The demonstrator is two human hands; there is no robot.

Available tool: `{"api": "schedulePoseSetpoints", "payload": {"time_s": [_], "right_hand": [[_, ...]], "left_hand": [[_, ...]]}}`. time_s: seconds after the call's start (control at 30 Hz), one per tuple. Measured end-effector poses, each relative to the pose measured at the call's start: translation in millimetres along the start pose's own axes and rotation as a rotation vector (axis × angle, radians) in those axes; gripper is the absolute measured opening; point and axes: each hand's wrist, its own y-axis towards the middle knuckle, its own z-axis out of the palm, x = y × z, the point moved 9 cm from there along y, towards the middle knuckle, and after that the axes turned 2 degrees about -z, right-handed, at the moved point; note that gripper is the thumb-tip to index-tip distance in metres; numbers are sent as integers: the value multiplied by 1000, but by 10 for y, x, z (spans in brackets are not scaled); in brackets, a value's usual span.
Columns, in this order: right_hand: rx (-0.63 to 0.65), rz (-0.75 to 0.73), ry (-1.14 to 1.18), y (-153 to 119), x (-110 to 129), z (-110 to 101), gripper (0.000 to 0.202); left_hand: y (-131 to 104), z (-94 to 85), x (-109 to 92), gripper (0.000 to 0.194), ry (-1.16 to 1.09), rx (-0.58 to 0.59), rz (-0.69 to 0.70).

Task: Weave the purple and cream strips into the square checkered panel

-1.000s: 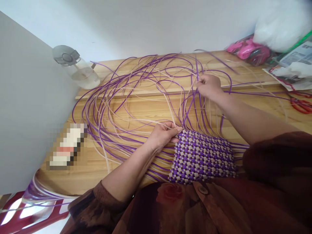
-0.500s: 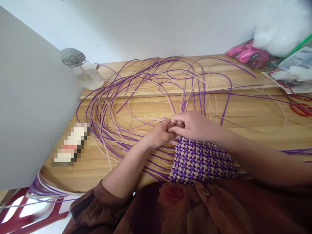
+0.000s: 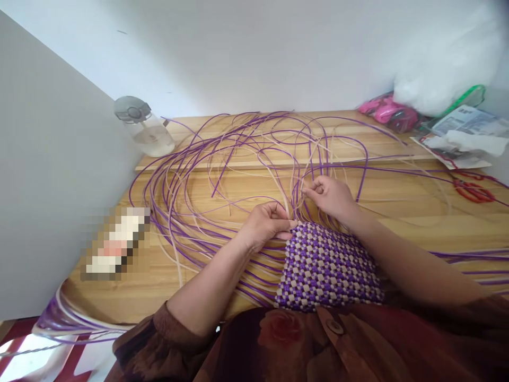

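A woven panel (image 3: 328, 265) in a purple and beige check lies on the table against my clothing. Long purple and beige strands (image 3: 175, 159) fan out from its left and far edges in loops. My left hand (image 3: 270, 225) pinches the panel's far left corner between thumb and fingers. Up and to the right of that corner, my right hand (image 3: 328, 195) is closed, its thumb and index finger pinched on a thin beige strand. The rest of the right hand's fingers are curled, above the upright strands.
A clear bottle with a grey lid (image 3: 145, 127) stands at the back left of the wooden table (image 3: 397, 233). A pixelated object (image 3: 117, 244) lies at the left. Red-handled scissors (image 3: 473, 190), papers (image 3: 457, 127) and a pink bundle (image 3: 387, 110) are at the right.
My right hand has moved away from my left, to the right and slightly forward, uncovering the panel's corner. My left hand stays at the corner. The camera view has tilted slightly upward.
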Motion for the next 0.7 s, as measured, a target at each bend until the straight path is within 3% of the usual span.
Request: {"api": "schedulePoseSetpoints", "payload": {"time_s": [0.07,0.17,0.27,0.4,0.57,0.63,0.7], "right_hand": [[-51,-277,-91,-81,304,-19,25],[83,-756,-77,-337,814,150,26],[119,-972,-65,-474,1032,168,20],[-58,-914,25,-425,1045,-117,14],[132,-581,414,-362,938,-183,14],[170,-518,365,-391,932,-171,17],[200,-564,124,-462,976,-147,23]], "left_hand": [[2,-5,12,43,-1,3,-11],[8,-29,19,45,13,-11,-23],[7,-43,21,47,70,-12,-45],[-3,-58,5,47,218,15,-81],[-20,17,2,43,301,158,-74],[-18,25,14,43,263,169,-65],[-13,26,38,43,223,161,-72]]}}
